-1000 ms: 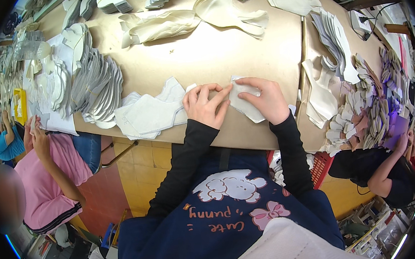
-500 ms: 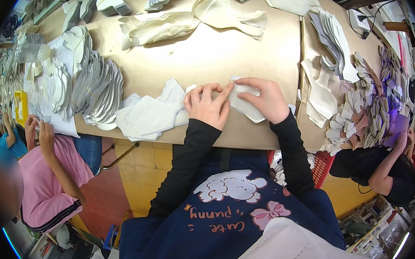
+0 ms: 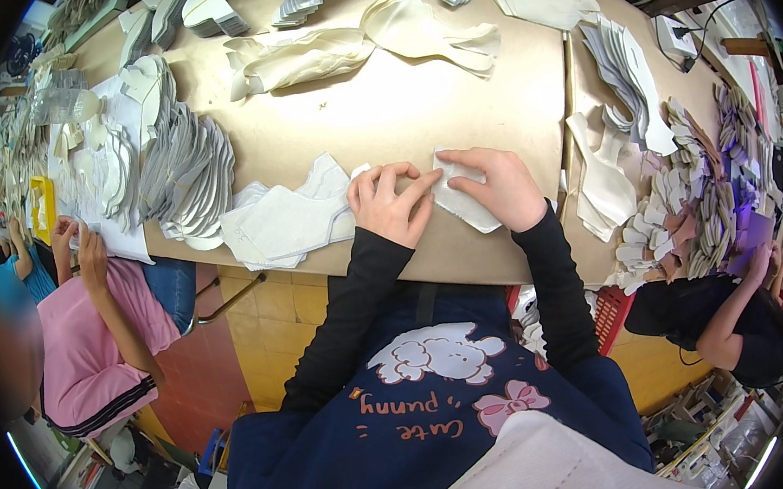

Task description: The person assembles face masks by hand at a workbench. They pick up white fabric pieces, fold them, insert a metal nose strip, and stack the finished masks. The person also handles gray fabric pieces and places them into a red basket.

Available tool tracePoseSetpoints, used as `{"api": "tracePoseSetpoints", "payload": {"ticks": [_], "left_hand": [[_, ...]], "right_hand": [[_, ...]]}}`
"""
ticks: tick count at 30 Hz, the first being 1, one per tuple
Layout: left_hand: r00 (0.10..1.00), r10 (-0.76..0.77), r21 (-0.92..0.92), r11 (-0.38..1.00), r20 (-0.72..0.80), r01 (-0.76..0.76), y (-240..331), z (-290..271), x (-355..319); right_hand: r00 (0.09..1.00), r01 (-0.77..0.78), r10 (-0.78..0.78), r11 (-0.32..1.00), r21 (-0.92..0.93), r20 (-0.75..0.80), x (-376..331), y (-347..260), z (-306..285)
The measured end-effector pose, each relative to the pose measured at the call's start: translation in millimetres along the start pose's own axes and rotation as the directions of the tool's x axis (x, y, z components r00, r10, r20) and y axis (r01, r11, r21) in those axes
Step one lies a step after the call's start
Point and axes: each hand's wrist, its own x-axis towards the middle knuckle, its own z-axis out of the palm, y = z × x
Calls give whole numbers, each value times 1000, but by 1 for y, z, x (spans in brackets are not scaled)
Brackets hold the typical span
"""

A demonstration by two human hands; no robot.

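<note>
Head view, looking down. White fabric piece (image 3: 462,203) lies flat near the front edge of the tan table (image 3: 399,113), right in front of my chest. My right hand (image 3: 497,189) rests on it, palm down, fingers spread and curled a little, pressing it to the table rather than gripping it. My left hand (image 3: 393,205) sits just beside it, fingers bent, fingertips touching the piece's left edge; I cannot tell whether it pinches the edge or only presses on it.

Just left of my left hand: a loose stack of white cut pieces (image 3: 282,221), touching the hand's outer side. Farther left, a fanned row of grey cut pieces (image 3: 185,174). Behind my hands, across bare table, two cream floppy pieces (image 3: 365,46) lie well apart from me. To the right, a pile of white shapes (image 3: 605,184), then heaps of small pinkish and grey cutouts (image 3: 687,219).

Other people: one in a pink top (image 3: 78,337) at far left, hands on the table edge; one in a dark top (image 3: 696,320) at lower right.
</note>
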Motion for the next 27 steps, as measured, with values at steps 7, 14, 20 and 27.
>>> {"api": "tracePoseSetpoints", "payload": {"ticks": [7, 14, 20, 27], "left_hand": [[1000, 13, 16, 1000, -2, -13, 1, 0, 2], [999, 2, 98, 995, 49, -7, 3, 1, 1], [1000, 17, 175, 984, 18, -20, 5, 7, 1], [1000, -24, 197, 980, 11, 21, 8, 12, 2]], "right_hand": [[998, 11, 6, 958, -287, 57, 0, -5, 6], [999, 15, -20, 991, 136, 38, -25, 7, -21], [946, -314, 296, 939, 141, 134, -65, 9, -41], [945, -317, 320, 947, 54, -61, -68, 31, -34]]}}
